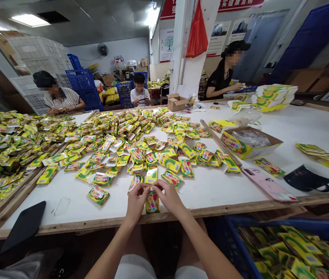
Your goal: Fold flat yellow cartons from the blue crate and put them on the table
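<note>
Left hand and right hand pinched the packet by its top edge; it looked light, limp, probably slippery.

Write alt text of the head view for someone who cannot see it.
The left hand and right hand pinch the top of a yellow packet at the near edge of a white table. A heap of like packets covers the table beyond, an open box to its right. Three people sit at the far side.
</note>
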The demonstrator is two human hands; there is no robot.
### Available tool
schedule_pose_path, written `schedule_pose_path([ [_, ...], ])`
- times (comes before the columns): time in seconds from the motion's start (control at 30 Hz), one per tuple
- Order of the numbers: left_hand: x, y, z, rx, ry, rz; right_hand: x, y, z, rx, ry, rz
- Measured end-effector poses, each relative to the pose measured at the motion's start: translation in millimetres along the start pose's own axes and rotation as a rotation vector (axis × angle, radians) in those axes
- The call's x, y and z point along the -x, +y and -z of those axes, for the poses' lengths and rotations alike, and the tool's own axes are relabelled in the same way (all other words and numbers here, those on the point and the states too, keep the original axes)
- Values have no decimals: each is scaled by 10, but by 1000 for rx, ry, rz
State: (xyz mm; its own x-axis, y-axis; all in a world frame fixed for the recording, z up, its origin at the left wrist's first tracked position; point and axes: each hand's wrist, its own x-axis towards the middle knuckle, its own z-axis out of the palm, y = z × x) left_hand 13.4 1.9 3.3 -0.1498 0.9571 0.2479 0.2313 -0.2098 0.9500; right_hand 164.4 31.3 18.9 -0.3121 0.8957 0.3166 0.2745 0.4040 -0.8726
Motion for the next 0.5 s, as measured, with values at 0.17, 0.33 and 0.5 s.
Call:
schedule_pose_path([
  [0.17,60,-118,55,65,-68,-7,139,71,-53,-87,61,4],
  [0.33,121,-87,122,-60,-103,-112,243,119,-224,-192,69,-19],
  [0.5,82,-101,225,-364,68,-201,496,-17,125,69,356,92],
])
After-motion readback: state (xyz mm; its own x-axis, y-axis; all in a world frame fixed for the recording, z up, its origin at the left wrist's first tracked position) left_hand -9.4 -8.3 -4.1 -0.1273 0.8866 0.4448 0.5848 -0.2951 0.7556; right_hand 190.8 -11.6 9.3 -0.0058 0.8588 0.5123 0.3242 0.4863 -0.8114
